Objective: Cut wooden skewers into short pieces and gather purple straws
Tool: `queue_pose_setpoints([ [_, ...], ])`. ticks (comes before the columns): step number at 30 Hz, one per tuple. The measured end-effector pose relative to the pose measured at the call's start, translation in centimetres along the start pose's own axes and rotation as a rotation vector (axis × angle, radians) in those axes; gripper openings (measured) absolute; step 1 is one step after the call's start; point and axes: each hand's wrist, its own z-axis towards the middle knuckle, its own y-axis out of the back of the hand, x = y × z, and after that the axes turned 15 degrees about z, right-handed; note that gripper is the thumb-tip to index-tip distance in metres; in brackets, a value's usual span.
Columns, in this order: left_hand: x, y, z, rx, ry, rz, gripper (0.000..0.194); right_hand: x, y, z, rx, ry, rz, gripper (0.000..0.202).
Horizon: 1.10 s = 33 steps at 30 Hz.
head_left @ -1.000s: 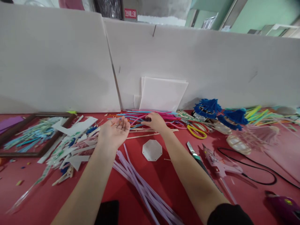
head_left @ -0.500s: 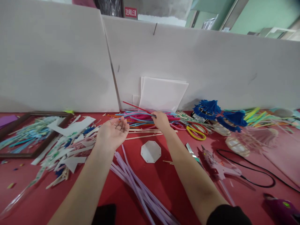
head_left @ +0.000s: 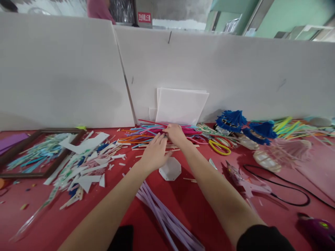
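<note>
My right hand (head_left: 176,135) is closed over the back of a pile of coloured pipe cleaners (head_left: 146,130), and a red pipe cleaner (head_left: 150,122) runs from its fingers towards the left. Just in front, my left hand (head_left: 155,150) lies palm down on the pile, fingers stretched forward and thumb apart. Its fingertips meet those of my right hand, so the exact contact is hidden. Below my left hand's thumb sits a white octagonal plate (head_left: 170,170) with small holes along its edge. Nearer me lies a bundle of lilac strips (head_left: 167,216).
A brown frame (head_left: 47,170) and white scraps (head_left: 89,177) lie left. To the right are yellow-handled scissors (head_left: 220,148), blue fringed pieces (head_left: 231,120), a pink glue gun (head_left: 246,184) with its cord, and a purple tool (head_left: 319,230). White boards (head_left: 222,69) stand behind.
My left hand has turned from palm up to palm down and moved right onto the pile. My right hand has shifted slightly left, and the red pipe cleaner has dropped lower.
</note>
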Motion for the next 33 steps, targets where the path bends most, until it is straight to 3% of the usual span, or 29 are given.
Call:
queue_pose_setpoints([
  [6, 2.3, -1.8, 0.7, 0.025, 0.031, -0.08, 0.056, -1.3, 1.5, 0.8, 0.149, 0.143, -0.03, 0.034],
  [10, 2.5, -2.8, -0.1, -0.039, 0.108, -0.269, 0.049, -1.0, 1.5, 0.8, 0.208, 0.207, -0.056, 0.019],
  [18, 1.6, -2.3, 0.2, -0.193, 0.242, -0.699, 0.035, -0.9, 2.3, 1.3, 0.071, 0.144, -0.026, 0.021],
  [27, 0.5, -1.7, 1.9, -0.25, 0.517, -1.222, 0.013, -0.2, 2.5, 0.0, -0.154, 0.191, 0.122, 0.036],
  [30, -0.1, -1.1, 2.4, -0.307, 0.584, -1.462, 0.009, 0.7, 2.4, -0.4, -0.09, 0.324, 0.161, 0.03],
  [33, -0.1, -0.9, 2.6, -0.361, 0.691, -1.658, 0.019, 1.4, 2.1, -0.5, 0.019, 0.432, 0.181, 0.021],
])
